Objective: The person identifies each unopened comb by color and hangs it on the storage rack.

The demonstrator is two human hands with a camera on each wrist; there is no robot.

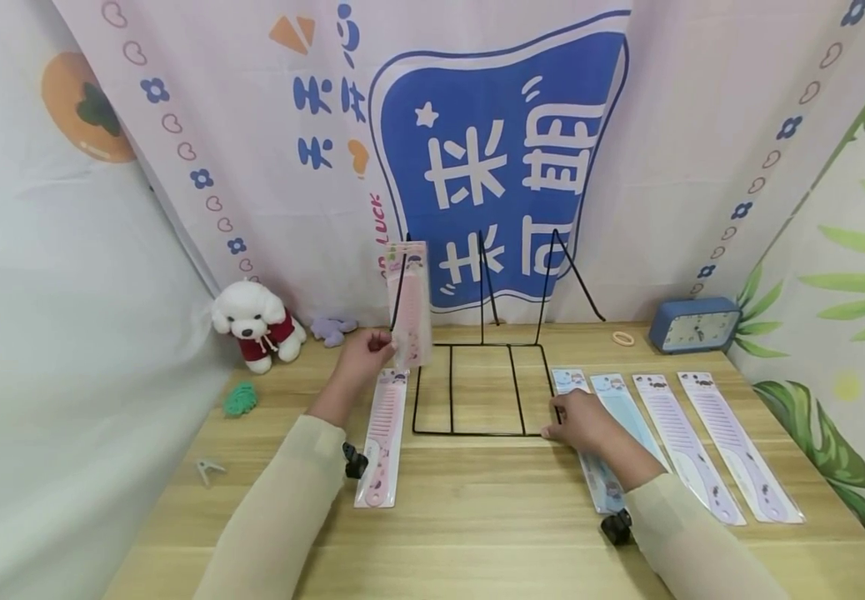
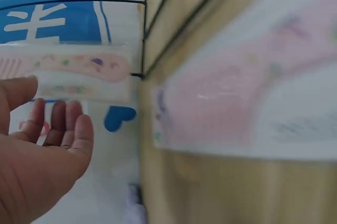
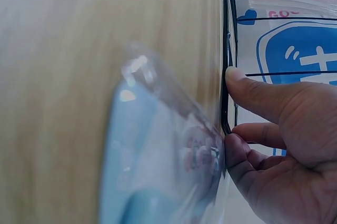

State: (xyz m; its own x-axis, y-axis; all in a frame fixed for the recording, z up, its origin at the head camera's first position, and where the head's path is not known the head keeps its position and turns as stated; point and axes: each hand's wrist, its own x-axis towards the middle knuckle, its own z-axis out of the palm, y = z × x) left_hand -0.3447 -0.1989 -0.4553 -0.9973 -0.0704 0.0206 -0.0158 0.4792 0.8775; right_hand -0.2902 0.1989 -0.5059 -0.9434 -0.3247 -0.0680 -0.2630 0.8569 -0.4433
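A black wire display rack (image 1: pixel 470 434) stands on the table. My right hand (image 1: pixel 584 422) grips the front right corner of its base between thumb and fingers. From the rack's left prong hangs a pink comb in a clear package (image 1: pixel 412 308). Beside its lower part is my left hand (image 1: pixel 370 354); in the left wrist view the thumb overlaps the package edge, with a gap between thumb and loosely bent fingers. Another packaged pink comb (image 1: pixel 383 442) lies left of the rack. A packaged blue comb (image 3: pixel 126 145) lies under my right hand.
Further right lie another packaged blue comb (image 1: pixel 622 408) and two purple ones (image 1: pixel 683 442). A blue clock (image 1: pixel 695 325) and an orange ring (image 1: pixel 623 339) sit behind. On the left are a plush dog (image 1: pixel 256 325), purple object (image 1: pixel 332 330), green coil (image 1: pixel 241 399) and clip (image 1: pixel 210 469).
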